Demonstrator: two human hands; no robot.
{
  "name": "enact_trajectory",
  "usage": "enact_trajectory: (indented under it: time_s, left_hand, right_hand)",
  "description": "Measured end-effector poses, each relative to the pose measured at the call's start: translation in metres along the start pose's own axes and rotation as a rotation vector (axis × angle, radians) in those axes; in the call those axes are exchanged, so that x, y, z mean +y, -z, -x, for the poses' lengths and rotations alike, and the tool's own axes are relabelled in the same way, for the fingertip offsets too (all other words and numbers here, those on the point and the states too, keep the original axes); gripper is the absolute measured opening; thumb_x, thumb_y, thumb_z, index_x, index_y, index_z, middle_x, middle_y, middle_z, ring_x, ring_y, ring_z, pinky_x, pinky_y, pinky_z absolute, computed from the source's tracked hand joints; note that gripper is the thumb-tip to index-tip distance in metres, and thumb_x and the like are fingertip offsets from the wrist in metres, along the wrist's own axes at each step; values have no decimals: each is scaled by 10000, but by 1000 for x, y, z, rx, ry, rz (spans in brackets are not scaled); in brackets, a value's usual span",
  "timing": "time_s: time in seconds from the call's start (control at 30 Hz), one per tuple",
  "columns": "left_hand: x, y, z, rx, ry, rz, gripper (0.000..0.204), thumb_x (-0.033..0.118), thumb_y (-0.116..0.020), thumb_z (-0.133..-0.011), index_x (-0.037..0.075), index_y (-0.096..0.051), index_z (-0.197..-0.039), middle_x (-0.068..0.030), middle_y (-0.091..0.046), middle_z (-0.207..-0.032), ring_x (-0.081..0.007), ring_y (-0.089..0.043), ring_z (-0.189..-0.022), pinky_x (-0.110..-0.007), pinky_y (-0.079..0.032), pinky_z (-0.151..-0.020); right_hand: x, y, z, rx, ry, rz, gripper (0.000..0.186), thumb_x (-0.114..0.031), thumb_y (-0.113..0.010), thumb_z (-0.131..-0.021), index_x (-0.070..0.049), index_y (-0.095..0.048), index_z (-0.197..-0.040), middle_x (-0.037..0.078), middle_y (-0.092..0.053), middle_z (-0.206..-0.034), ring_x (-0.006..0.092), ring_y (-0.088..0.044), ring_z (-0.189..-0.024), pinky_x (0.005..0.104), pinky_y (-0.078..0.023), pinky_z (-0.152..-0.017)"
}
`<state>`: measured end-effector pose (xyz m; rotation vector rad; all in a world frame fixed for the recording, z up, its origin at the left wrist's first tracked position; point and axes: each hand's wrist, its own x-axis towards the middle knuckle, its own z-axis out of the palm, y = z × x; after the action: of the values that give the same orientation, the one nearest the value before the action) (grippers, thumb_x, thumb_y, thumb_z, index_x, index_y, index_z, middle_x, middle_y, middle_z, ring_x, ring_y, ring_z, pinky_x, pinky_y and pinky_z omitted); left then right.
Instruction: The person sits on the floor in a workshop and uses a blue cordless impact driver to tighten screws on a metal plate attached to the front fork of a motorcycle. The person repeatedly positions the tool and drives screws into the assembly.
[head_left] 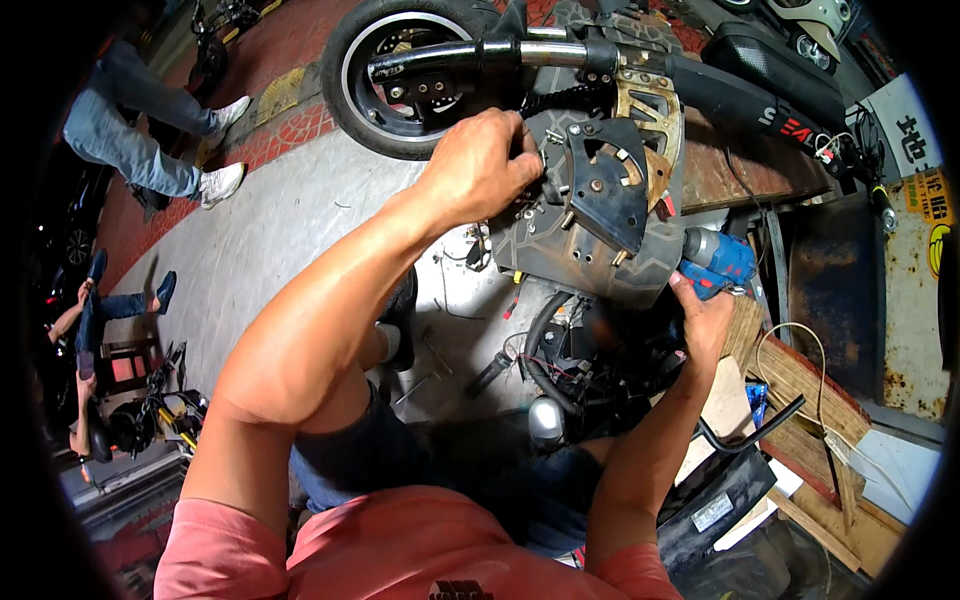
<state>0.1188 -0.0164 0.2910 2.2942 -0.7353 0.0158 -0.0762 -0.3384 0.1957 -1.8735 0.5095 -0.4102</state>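
Note:
My left hand [478, 168] is over the textured grey footboard [535, 250] of an electric scooter. Its fingers are curled together by a group of small metal fittings; whatever they pinch is hidden. Just to its right, a black metal bracket [607, 185] with slots and several bolts sits on the footboard. A blue cordless impact driver [718, 265] is in my right hand [706, 322], beside the footboard's right edge. The thumb lies along the driver, while the other fingers are mostly out of sight.
Beyond my left hand lies the scooter's wheel [400, 80] with its fork tube [450, 60]. Wires and a black curved tube [545, 335] lie below the footboard. Wooden boards [830, 400] are stacked at right. Other people's legs [140, 125] show at far left.

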Motion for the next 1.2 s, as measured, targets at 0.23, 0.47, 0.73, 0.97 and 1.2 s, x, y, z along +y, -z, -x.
enact_trajectory:
  time_s: [0.23, 0.47, 0.73, 0.97, 1.2]
  left_hand:
    - [46, 37, 6, 52, 116, 382, 82, 89, -669, -920, 19, -637, -950, -4, -622, -836, -75, -563, -763, -246, -462, -663]
    - [110, -8, 114, -461, 500, 1110, 145, 109, -637, -1046, -10, -658, -1127, -58, -649, -922, -129, -628, -748, -286, -559, -668]
    - [92, -99, 132, -298, 710, 1259, 213, 140, -668, -1017, 15, -673, -1190, -62, -690, -986, -184, -676, -868, -380, -612, -823]
    - [71, -139, 126, -3, 589, 1214, 90, 122, -686, -1006, 54, -677, -1064, -89, -736, -1054, -210, -705, -966, -407, -602, -893]
    - [74, -140, 119, 153, 548, 1261, 96, 60, -632, -1017, 12, -640, -1100, -121, -720, -1054, -226, -697, -944, -387, -600, -842]
  right_hand:
    - [-9, 1, 6, 77, 0, 78, 436, -226, -909, -806, 9, -694, -1104, 84, -733, -1013, 207, -659, -904, 349, -524, -898]
    - [9, 6, -2, 75, 26, 245, 572, -479, -948, -718, 40, -752, -856, 138, -735, -751, 239, -674, -671, 432, -557, -726]
    - [-12, 14, 9, 28, -78, 200, 470, -471, -892, -721, -114, -808, -1015, 185, -783, -1021, 380, -740, -1002, 456, -575, -918]
    - [-5, 23, 11, 22, -138, 213, 586, -450, -870, -679, 1, -794, -1046, 211, -776, -1095, 354, -753, -1043, 415, -590, -953]
    - [4, 19, 11, 77, -98, 203, 523, -420, -833, -669, -19, -805, -1005, 175, -789, -1009, 326, -772, -945, 396, -619, -879]
